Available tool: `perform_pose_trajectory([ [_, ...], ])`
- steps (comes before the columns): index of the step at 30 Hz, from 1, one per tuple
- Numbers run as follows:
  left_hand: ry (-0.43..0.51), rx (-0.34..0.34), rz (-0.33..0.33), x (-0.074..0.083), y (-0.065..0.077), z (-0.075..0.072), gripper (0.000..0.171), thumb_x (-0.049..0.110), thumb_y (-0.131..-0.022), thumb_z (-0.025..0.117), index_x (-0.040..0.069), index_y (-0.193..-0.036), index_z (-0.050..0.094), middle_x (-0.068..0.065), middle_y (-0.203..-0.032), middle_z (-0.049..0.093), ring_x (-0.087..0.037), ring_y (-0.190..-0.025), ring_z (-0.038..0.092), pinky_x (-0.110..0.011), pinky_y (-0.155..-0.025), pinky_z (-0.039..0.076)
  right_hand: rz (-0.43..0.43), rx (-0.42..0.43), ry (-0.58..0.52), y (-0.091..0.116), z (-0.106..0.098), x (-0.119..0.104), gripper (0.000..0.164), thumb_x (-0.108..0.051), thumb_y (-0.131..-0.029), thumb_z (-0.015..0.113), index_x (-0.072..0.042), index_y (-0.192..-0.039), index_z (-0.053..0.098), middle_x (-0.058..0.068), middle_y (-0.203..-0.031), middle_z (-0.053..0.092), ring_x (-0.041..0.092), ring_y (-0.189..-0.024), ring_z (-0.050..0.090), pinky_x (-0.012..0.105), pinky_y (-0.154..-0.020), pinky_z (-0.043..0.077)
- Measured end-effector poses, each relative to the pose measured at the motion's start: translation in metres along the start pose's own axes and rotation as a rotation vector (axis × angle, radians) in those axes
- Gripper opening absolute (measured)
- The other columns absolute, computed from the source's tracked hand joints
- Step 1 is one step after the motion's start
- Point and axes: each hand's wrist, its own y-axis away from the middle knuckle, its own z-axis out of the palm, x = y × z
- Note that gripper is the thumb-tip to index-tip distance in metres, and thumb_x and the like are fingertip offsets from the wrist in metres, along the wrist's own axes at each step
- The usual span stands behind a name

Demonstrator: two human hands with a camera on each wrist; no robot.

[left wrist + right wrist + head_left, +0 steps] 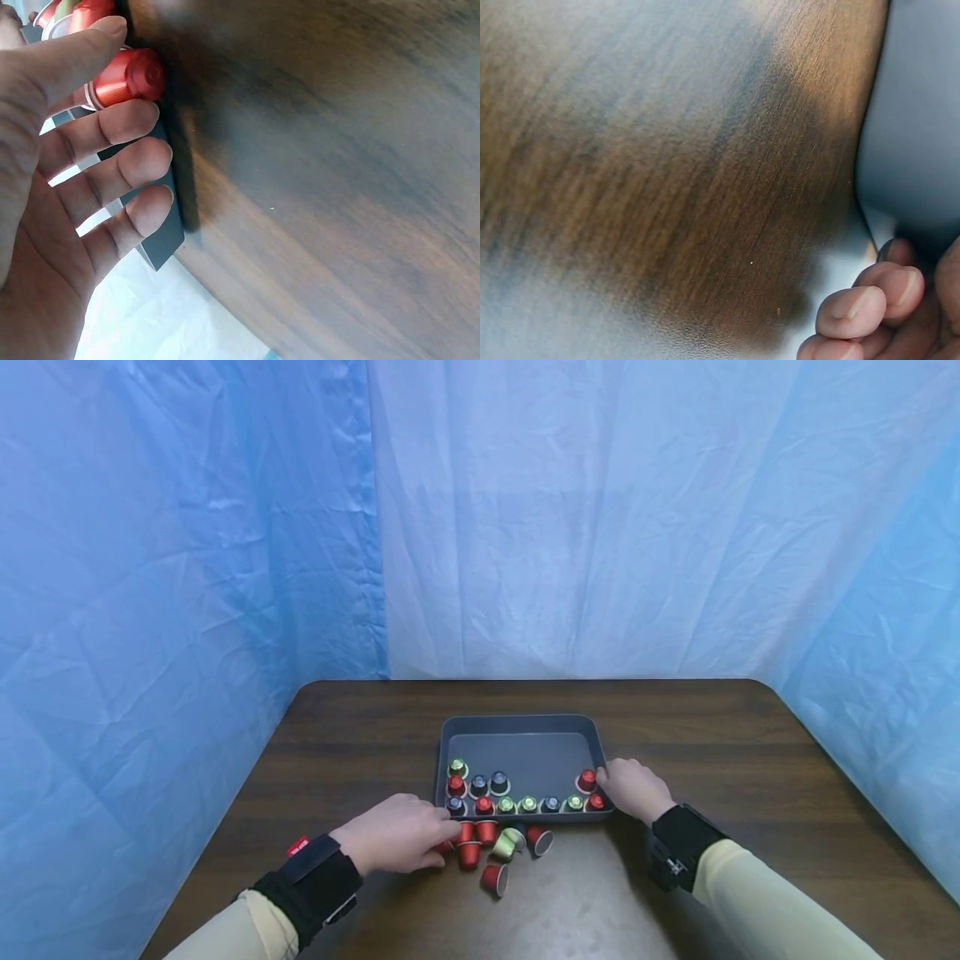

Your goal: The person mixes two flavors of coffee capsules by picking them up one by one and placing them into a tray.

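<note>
A dark grey tray (525,748) lies on the table, with coffee capsules (528,805) in red, green and dark blue standing along its near side and left corner. My right hand (636,787) grips the tray's right wall; in the right wrist view its fingers (853,311) curl at the tray's side. Before the near left corner, my left hand (390,833) is at a red capsule (131,77), which appears between thumb and fingers in the left wrist view. Its index finger is mostly hidden there, so I cannot tell whether it pinches the capsule.
Loose capsules lie just in front of the tray: several red ones, a green one (503,847) and a tipped red one (494,879) nearest me. The brown wooden table (697,718) has rounded far corners. Blue-white curtains (570,527) hang around it.
</note>
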Motion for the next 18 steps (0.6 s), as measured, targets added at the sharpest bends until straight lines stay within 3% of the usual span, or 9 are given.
perform_pose_trajectory([
  [9,-0.09,-0.001,0.013,0.001,0.0,0.01,0.031,0.041,-0.085,0.083,0.026,-0.109,0.071,0.015,-0.084,0.068,-0.003,-0.071,0.056,-0.023,-0.071,0.048,-0.017,0.01,-0.002,-0.001,0.0,0.0,0.035,-0.027,-0.105,0.053,0.003,-0.1,0.07,0.006,-0.075,0.06,0.021,-0.066,0.056,0.033,-0.06,0.046],
  [18,0.023,0.014,-0.01,0.0,0.002,0.005,0.019,0.032,-0.09,0.079,0.026,-0.104,0.068,0.017,-0.075,0.058,-0.002,-0.066,0.052,-0.024,-0.071,0.048,-0.015,0.012,0.002,0.0,0.0,0.002,0.035,-0.027,-0.105,0.053,0.003,-0.098,0.07,0.006,-0.074,0.059,0.021,-0.065,0.055,0.033,-0.06,0.047],
])
